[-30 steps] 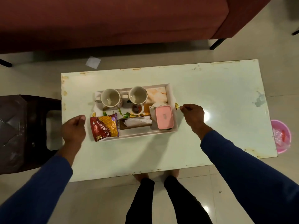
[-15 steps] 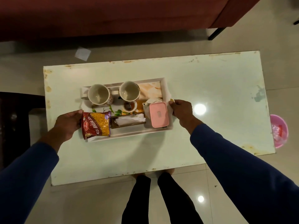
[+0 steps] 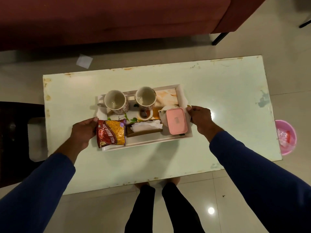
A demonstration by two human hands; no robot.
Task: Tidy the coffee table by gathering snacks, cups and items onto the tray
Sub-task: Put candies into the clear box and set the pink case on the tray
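Note:
A white rectangular tray [image 3: 148,142] sits on the pale coffee table [image 3: 218,101]. It carries two patterned mugs [image 3: 116,101] [image 3: 145,98], a small cup [image 3: 144,114], a red and yellow snack packet [image 3: 111,132], a brown tissue holder [image 3: 143,128], a white teapot partly hidden under a pink lidded box [image 3: 176,121]. My left hand [image 3: 83,131] grips the tray's left end beside the packet. My right hand [image 3: 200,117] grips the tray's right end beside the pink box.
A dark red sofa [image 3: 117,19] runs along the far side. A dark stool [image 3: 15,140] stands left of the table. A pink bin [image 3: 286,137] sits on the floor at the right. A paper scrap [image 3: 84,61] lies behind the table. My legs stand at the near edge.
Both hands have moved inward from the bare tabletop and closed on the two ends of the tray. The tray's contents keep their places.

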